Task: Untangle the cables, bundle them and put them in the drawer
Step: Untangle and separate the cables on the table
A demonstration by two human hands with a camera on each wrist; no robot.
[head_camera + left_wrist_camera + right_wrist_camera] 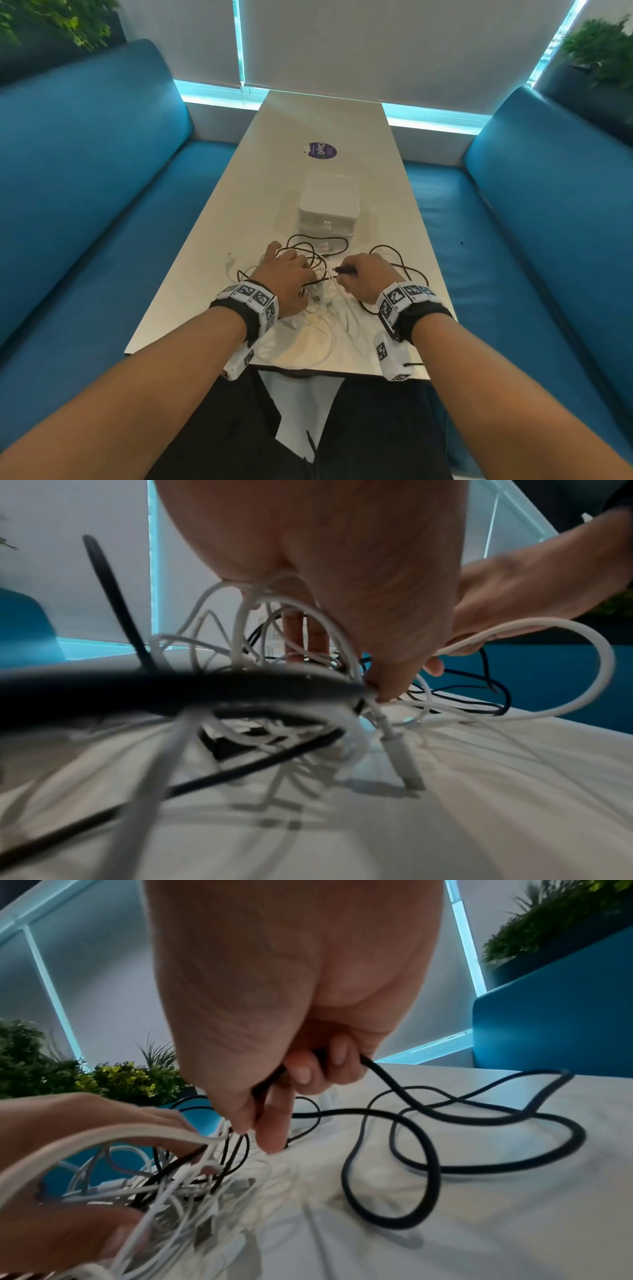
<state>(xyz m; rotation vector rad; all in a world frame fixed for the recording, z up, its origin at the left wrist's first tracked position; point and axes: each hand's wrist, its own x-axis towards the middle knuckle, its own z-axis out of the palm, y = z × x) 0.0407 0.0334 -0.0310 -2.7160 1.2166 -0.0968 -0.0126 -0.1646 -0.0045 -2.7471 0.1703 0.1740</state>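
Note:
A tangle of white cables (pixel 318 322) and a black cable (pixel 394 249) lies on the near end of the white table (pixel 325 120). My left hand (pixel 301 279) sits on the tangle and holds white cables (pixel 534 620), pinching one between thumb and finger (pixel 377 693); a white plug (pixel 404 764) hangs below it. My right hand (pixel 346 277) curls round the black cable (pixel 375 1070) near its plug end, with the thumb and a finger (pixel 274 1123) pointing down at the knot. The rest of the black cable loops to the right. A small white drawer box (pixel 329 205), with its drawers closed, stands just behind the cables.
A purple round sticker (pixel 322 150) lies further up the table. Blue benches (pixel 85 188) (pixel 548 205) flank both long sides. Plants (pixel 603 51) stand behind the backrests, and a blind covers the far window. My legs are under the near table edge.

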